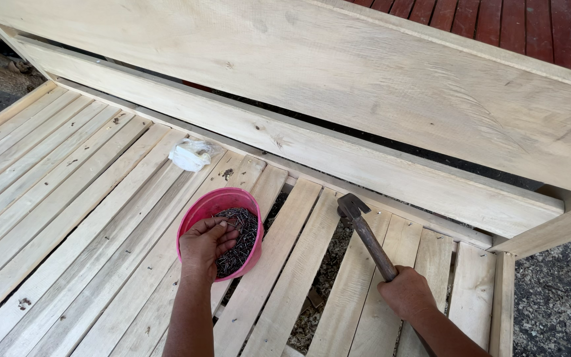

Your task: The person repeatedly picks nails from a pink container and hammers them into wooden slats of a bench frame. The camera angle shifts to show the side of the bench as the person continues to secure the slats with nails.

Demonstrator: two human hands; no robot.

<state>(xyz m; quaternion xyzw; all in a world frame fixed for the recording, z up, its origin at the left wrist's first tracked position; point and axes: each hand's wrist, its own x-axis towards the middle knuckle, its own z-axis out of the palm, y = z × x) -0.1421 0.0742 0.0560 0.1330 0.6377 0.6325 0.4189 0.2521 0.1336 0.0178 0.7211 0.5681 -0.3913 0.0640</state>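
My left hand (205,246) reaches into a pink plastic bowl (214,200) that stands on the wooden slats and is full of dark nails (244,233). Its fingers are curled among the nails. My right hand (406,291) grips the handle of a worn claw hammer (365,233). The hammer's head rests near the far end of a pale slat, close to the bench's back rail.
Pale wooden slats (67,218) form a bench seat, with gaps showing ground beneath. Two wide back boards (378,86) rise behind. A crumpled white plastic bag (191,155) lies on the slats beyond the bowl. Red decking (530,26) is at the top right, gravel at the right.
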